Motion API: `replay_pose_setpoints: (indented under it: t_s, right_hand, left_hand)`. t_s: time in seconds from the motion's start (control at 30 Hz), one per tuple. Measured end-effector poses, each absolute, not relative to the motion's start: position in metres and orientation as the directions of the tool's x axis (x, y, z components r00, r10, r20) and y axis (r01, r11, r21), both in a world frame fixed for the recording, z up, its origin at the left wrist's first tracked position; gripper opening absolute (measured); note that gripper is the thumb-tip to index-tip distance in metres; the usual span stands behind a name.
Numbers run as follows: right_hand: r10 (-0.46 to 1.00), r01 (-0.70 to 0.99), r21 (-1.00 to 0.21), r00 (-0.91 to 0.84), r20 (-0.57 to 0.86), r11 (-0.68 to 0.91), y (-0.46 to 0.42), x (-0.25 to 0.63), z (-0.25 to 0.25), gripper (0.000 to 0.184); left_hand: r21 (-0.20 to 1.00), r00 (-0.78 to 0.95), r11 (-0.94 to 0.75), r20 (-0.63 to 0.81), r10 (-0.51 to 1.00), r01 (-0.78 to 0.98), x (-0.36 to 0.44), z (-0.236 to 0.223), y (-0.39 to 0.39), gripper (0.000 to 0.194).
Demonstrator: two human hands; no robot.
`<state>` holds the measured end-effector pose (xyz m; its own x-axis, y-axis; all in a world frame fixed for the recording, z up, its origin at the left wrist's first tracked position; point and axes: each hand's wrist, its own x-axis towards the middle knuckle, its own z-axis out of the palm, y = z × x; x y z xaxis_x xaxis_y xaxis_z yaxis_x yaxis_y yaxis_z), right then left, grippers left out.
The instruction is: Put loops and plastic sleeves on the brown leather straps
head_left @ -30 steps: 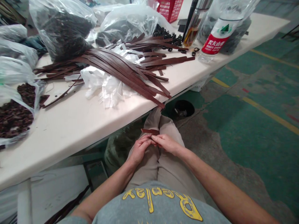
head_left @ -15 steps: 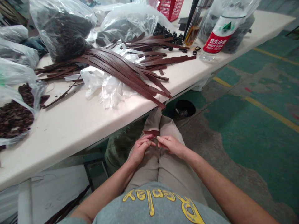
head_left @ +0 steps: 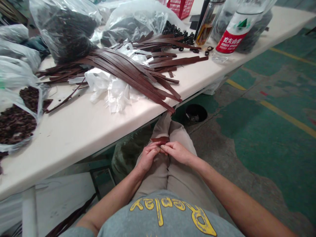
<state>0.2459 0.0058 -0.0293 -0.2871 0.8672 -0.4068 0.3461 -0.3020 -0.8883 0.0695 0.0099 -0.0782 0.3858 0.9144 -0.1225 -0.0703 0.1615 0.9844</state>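
Note:
Over my lap, both hands meet at a short brown leather strap (head_left: 160,139), whose far end shows beyond the fingers. My left hand (head_left: 148,156) is closed on the strap, thumb and fingers pinched together. Close beside it, my right hand (head_left: 176,150) pinches at the same spot, its fingertips touching the left ones. Something small and thin lies between the fingertips, too small to name. On the table above, a pile of brown leather straps (head_left: 128,72) reaches over the front edge, lying partly on crumpled white strips (head_left: 116,92).
The white table (head_left: 81,131) runs across in front of me. It bears bags of dark pieces (head_left: 66,33), a bag of brown scraps (head_left: 17,125), black rings (head_left: 179,34), a water bottle (head_left: 233,36) and a red basket (head_left: 181,8). A black bin (head_left: 196,113) stands on the floor.
My right hand has moved left, so that its fingertips now meet those of my left hand. The left hand and the strap have hardly moved.

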Motion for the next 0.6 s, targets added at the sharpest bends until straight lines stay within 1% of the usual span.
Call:
replay_pose_setpoints:
  t_s: [0.2,0.27,0.37,0.43,0.5,0.6]
  right_hand:
    - [0.864,0.272,-0.901,-0.287,-0.413,-0.34,0.001,0.247,-0.026,0.051]
    - [0.835,0.234,-0.886,-0.304,-0.458,-0.401,-0.001,0.248,-0.026,0.055]
    - [0.763,0.188,-0.838,-0.348,-0.545,-0.513,-0.001,0.251,-0.025,0.058]
    - [0.729,0.165,-0.813,-0.37,-0.576,-0.559,0.002,0.254,-0.024,0.06]
    - [0.717,0.153,-0.805,-0.382,-0.584,-0.574,0.005,0.257,-0.022,0.061]
    - [0.729,0.156,-0.817,-0.381,-0.569,-0.556,0.01,0.263,-0.02,0.063]
  left_hand:
    - [0.986,0.391,0.168,-0.146,0.909,-0.022,0.068,-0.076,0.01,0.026]
    - [0.992,0.389,0.126,-0.111,0.914,-0.011,0.069,-0.071,0.01,0.027]
    - [1.0,0.391,0.008,-0.01,0.92,0.007,0.07,-0.063,0.012,0.026]
    - [0.998,0.415,-0.054,0.041,0.909,0.02,0.07,-0.06,0.015,0.025]
    - [0.997,0.445,-0.079,0.065,0.893,0.013,0.071,-0.059,0.019,0.026]
    - [0.995,0.482,-0.096,0.082,0.872,0.005,0.073,-0.062,0.028,0.026]
